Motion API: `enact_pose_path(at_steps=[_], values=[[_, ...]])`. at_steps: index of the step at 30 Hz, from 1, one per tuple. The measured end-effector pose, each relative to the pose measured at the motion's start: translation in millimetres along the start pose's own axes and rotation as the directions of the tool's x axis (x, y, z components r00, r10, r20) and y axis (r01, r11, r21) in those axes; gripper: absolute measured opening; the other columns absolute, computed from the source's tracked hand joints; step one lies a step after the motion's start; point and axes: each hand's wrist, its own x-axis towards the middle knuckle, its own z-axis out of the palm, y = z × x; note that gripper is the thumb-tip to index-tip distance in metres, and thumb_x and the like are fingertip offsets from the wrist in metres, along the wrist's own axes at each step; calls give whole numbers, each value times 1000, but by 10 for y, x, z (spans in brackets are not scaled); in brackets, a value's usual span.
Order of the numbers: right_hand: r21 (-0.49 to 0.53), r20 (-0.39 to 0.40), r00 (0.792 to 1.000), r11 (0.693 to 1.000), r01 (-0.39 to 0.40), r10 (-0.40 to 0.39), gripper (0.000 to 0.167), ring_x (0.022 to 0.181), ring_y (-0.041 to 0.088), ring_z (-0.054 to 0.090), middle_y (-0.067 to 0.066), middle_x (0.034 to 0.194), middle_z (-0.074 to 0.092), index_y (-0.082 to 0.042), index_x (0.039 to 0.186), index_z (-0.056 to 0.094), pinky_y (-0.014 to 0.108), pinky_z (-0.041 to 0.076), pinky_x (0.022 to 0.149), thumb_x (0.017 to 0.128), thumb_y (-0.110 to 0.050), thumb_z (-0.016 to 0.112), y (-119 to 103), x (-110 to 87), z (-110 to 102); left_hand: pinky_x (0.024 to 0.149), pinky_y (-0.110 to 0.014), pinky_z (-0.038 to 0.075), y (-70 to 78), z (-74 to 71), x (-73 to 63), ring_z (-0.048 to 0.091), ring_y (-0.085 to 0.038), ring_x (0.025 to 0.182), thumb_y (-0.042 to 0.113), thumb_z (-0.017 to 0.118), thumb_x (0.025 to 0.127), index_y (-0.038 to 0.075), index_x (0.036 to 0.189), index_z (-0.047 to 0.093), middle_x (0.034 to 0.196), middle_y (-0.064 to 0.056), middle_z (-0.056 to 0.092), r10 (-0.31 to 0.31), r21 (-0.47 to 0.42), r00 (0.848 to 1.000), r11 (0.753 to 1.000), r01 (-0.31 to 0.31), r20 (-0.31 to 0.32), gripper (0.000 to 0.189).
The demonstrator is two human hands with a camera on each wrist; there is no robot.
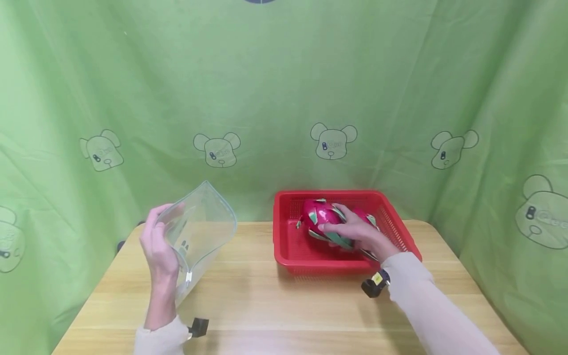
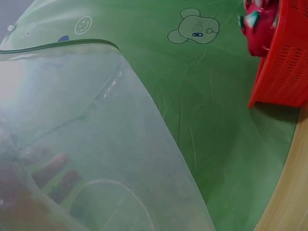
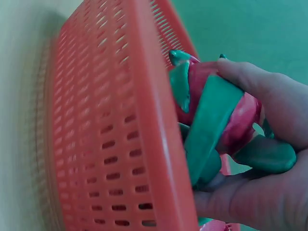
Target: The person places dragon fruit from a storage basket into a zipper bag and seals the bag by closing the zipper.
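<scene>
On the left, my left hand (image 1: 159,249) holds a clear zip bag (image 1: 208,217) by its edge, with the bag's mouth spread wide and its slider near the wrist. The bag (image 2: 120,130) fills much of the left wrist view, and fingers show blurred through it. My right hand (image 1: 357,231) reaches into a red plastic basket (image 1: 282,241) and grips a pink dragon fruit (image 1: 324,215) with green scales. In the right wrist view, thumb and fingers curl round the dragon fruit (image 3: 199,79) beside the basket wall (image 3: 149,120). Another dragon fruit (image 1: 366,217) lies partly hidden behind that hand.
The basket stands on a light wooden table (image 1: 248,305), toward its back right. A green curtain (image 1: 275,98) printed with bear heads hangs behind the table and along both sides. Small black wrist cameras are strapped at both sleeves.
</scene>
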Motion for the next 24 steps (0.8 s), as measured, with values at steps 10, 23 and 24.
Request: enact_pose_path(at_steps=[10, 23, 24], values=[[192, -119, 992, 980, 58, -35, 104, 112, 37, 65, 19, 156, 26, -37, 162, 13, 42, 59, 81, 85, -37, 83, -106, -97, -52, 100, -36, 42, -13, -37, 20, 63, -23, 110, 5, 26, 99, -5, 120, 63, 115, -10, 72, -4, 6, 1000, 1000, 4, -10, 44], [244, -208, 972, 956, 162, -112, 105, 145, 41, 24, 14, 165, 11, -43, 163, 0, 59, 46, 104, 91, -42, 76, -16, -335, -110, 100, -37, 43, -76, -38, 39, 63, -24, 110, 6, 26, 101, -8, 121, 61, 116, -15, 71, 15, 36, 1000, 999, -16, 20, 43], [253, -221, 968, 952, 172, -116, 104, 145, 40, 22, 14, 165, 10, -44, 163, 0, 60, 45, 105, 92, -43, 76, -21, -348, -114, 100, -36, 43, -74, -38, 41, 63, -24, 110, 6, 26, 101, -9, 121, 61, 116, -14, 71, 16, 37, 1000, 999, -16, 17, 43]])
